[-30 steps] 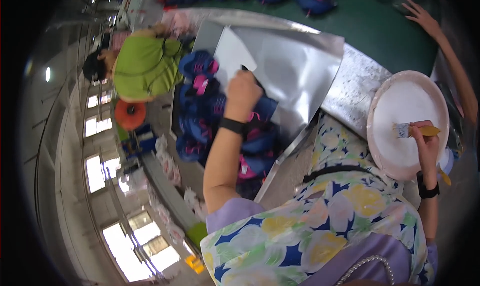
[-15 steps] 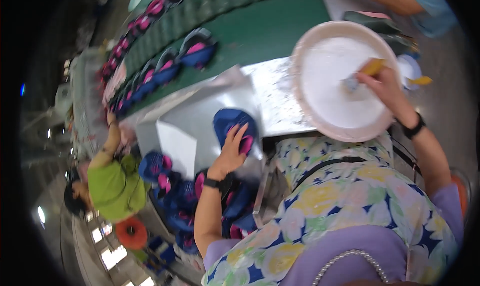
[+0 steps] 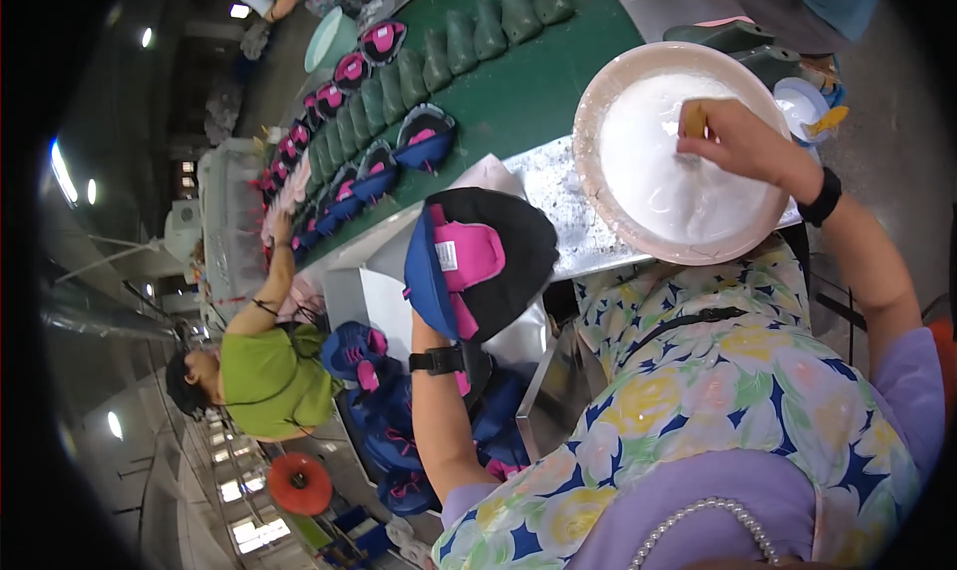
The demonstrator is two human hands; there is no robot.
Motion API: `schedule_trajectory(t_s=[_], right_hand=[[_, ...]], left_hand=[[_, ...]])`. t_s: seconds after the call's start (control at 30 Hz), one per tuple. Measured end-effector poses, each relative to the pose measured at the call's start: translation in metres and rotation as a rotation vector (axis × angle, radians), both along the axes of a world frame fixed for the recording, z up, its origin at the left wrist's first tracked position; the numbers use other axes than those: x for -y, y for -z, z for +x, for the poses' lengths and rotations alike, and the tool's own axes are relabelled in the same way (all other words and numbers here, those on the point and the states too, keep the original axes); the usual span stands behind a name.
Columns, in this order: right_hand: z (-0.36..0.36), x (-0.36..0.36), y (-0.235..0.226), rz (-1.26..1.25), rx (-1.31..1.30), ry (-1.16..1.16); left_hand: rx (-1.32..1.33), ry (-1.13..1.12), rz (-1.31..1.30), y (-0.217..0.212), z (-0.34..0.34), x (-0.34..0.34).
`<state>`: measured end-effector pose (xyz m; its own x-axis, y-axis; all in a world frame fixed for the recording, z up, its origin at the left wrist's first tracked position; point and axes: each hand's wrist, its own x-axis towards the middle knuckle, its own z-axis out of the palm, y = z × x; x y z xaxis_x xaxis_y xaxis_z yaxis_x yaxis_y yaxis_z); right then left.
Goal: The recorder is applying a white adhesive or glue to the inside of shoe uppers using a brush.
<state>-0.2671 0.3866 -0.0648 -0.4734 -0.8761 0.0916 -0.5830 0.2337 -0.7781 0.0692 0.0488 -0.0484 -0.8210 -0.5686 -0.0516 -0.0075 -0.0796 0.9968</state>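
A shoe upper (image 3: 483, 261) in blue and black, with a pink lining and a white label, is held up with its underside toward me. My left hand (image 3: 426, 323) grips it from behind; most of the fingers are hidden by the upper. Over a pale pink basin (image 3: 590, 186) of white liquid (image 3: 643, 196), my right hand (image 3: 743, 149) is closed on a brush with a yellow handle (image 3: 695, 121). The brush's bristles are down in the liquid and cannot be seen. Below my left wrist lies a pile of similar blue and pink uppers (image 3: 354, 353).
On the green table (image 3: 543, 71) stand rows of dark green shoe lasts (image 3: 488, 29) and blue uppers (image 3: 426, 141). A metal tray (image 3: 381, 296) borders the table. A small white bowl (image 3: 797, 101) sits beyond the basin. A co-worker in green (image 3: 269, 380) reaches to the table at left.
My left hand has lifted the upper off the metal tray and turned its underside up. My right hand has lowered the brush into the white liquid. The head view has shifted.
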Motion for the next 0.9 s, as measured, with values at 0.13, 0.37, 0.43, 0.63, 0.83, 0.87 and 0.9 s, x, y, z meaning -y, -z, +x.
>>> schedule_trajectory(t_s=[0.13,0.37,0.43,0.63,0.83,0.87,0.9], right_hand=[[-0.004,0.007,-0.037,-0.300,0.050,-0.012],[0.009,0.022,-0.082,-0.554,0.021,-0.123],[0.011,0.014,-0.082,-0.339,-0.165,0.067],[0.042,0.002,-0.050,-0.411,0.100,0.347],[0.074,0.008,-0.032,-0.456,0.526,0.435],[0.078,0.009,-0.030,-0.458,0.531,0.437],[0.081,0.009,-0.029,-0.459,0.594,0.413]], left_hand=[[0.082,0.142,0.227,-0.017,-0.046,-0.020],[-0.089,0.232,0.138,-0.026,-0.107,-0.088],[-0.146,0.225,0.124,-0.024,-0.122,-0.101],[-0.260,0.111,-0.071,-0.016,-0.130,-0.118],[-0.415,0.046,-0.017,-0.006,-0.134,-0.116],[-0.402,0.044,-0.092,-0.006,-0.136,-0.115],[-0.388,0.043,-0.167,-0.005,-0.137,-0.114]])
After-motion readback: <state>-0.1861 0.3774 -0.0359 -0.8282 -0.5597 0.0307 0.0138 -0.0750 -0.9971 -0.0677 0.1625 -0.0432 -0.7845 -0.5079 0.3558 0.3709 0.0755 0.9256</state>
